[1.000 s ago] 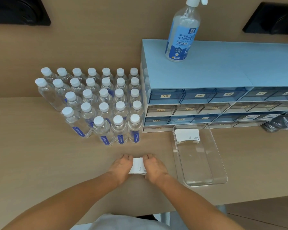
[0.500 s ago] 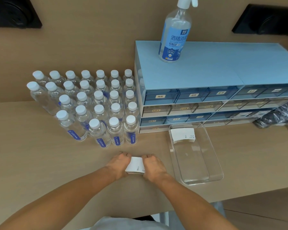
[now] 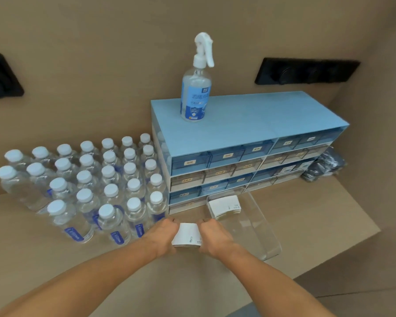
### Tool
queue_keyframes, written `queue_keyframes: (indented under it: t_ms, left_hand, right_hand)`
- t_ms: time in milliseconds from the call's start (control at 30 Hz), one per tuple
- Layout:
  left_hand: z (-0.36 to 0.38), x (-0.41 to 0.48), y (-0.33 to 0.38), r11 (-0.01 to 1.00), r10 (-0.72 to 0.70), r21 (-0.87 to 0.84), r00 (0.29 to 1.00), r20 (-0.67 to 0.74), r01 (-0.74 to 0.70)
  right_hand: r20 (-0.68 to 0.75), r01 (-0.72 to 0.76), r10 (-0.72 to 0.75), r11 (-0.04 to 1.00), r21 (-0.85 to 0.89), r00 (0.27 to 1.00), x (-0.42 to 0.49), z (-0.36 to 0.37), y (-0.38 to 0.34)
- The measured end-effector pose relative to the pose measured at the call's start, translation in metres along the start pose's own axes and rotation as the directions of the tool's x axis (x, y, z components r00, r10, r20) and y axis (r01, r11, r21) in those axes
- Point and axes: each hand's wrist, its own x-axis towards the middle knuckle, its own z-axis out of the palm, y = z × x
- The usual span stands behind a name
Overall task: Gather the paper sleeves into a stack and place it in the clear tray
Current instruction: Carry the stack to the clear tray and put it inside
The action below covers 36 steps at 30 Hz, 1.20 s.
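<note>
A stack of white paper sleeves sits on the tan table, squeezed between both hands. My left hand presses its left side and my right hand presses its right side. Just right of my right hand stands the clear tray, long and narrow, running away from me. Another stack of white paper sleeves lies inside the tray at its far end.
Several rows of small water bottles with white caps stand to the left, close to my left hand. A blue drawer cabinet stands behind the tray with a spray bottle on top. A black bag lies at the far right.
The camera has tilted up and turned, so the whole scene sits lower in view. Both hands stay pressed on the sleeve stack, which looks a little more squared.
</note>
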Motion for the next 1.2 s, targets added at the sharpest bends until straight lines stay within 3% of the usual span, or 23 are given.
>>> queue_keyframes:
  t_ms: [367,667,1000,1200]
  left_hand:
    - [-0.025,0.054,0.087,0.996,-0.061,0.062,0.997,-0.051,0.064]
    - [-0.005,0.115,0.177,0.985,-0.172,0.024,0.985,-0.026,0.172]
    - [0.001,0.123,0.177,0.946,-0.324,-0.008,0.945,0.033,0.325]
    - [0.012,0.128,0.168,0.946,-0.323,0.018,0.945,0.052,0.323]
  right_hand:
    - [-0.075,0.108,-0.109,0.994,-0.019,0.991,0.006,-0.036,0.104]
    - [0.012,0.222,-0.221,0.975,-0.030,0.975,0.024,-0.048,0.217]
    - [0.054,0.373,-0.369,0.924,-0.089,0.928,0.052,-0.046,0.223]
    - [0.071,0.438,-0.432,0.881,-0.182,0.899,0.066,-0.038,0.220]
